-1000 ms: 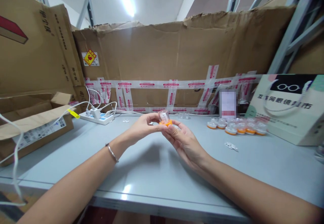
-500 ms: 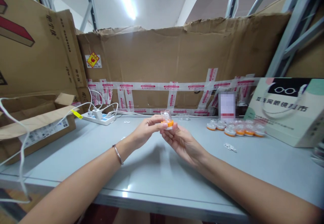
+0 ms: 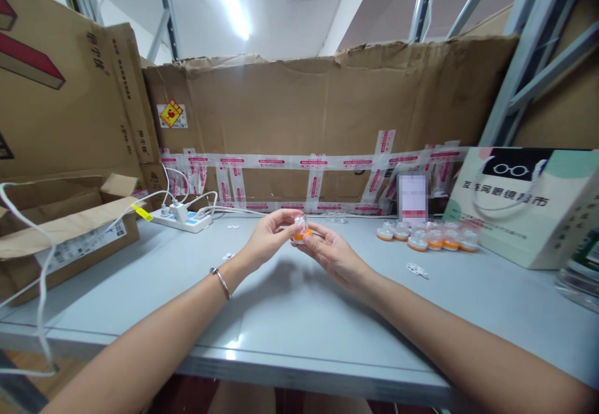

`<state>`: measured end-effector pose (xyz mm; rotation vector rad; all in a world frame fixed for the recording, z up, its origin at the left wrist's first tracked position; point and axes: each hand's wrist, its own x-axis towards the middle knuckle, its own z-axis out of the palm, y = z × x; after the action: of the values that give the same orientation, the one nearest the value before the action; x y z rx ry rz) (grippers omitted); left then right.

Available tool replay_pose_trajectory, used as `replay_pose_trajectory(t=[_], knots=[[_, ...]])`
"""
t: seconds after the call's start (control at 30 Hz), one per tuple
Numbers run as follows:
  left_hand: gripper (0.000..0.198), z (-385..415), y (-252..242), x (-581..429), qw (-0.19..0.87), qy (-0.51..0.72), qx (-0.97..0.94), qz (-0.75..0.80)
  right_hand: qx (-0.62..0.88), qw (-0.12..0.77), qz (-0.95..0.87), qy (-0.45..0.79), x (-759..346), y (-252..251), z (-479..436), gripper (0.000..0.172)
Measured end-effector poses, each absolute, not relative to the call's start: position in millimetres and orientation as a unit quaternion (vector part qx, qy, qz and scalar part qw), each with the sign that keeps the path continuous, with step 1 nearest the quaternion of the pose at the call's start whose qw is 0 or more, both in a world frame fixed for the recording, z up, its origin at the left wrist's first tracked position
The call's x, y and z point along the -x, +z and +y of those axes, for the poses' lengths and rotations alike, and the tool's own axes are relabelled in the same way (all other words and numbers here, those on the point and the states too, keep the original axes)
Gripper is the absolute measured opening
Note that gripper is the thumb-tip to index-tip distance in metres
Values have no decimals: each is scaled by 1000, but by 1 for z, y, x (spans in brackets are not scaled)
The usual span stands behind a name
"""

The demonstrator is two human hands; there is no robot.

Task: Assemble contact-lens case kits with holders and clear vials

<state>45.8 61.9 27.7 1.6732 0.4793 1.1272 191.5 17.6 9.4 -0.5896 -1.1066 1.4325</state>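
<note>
Clear case with orange base (image 3: 301, 228) is being held just above the table (image 3: 299, 320), pinched at the fingertips of both left hand (image 3: 266, 240) and right hand (image 3: 334, 255). The halves are probably being pressed together, and square alignment is being called for. Similar cases (image 3: 428, 237) are lying well to the right.

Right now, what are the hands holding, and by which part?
A small clear case with an orange base, pinched from two sides: left hand at its side, right hand underneath.
</note>
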Motion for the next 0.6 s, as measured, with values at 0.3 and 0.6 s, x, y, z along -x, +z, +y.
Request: replay_pose_trajectory(t=[0.3,0.6], knots=[[39,63,38,-36,528,394,-739,142,271,568,-507,589,-199,13,20,45],[35,64,25,-44,470,446,-746,154,309,588,-558,497,-195,8,20,46]])
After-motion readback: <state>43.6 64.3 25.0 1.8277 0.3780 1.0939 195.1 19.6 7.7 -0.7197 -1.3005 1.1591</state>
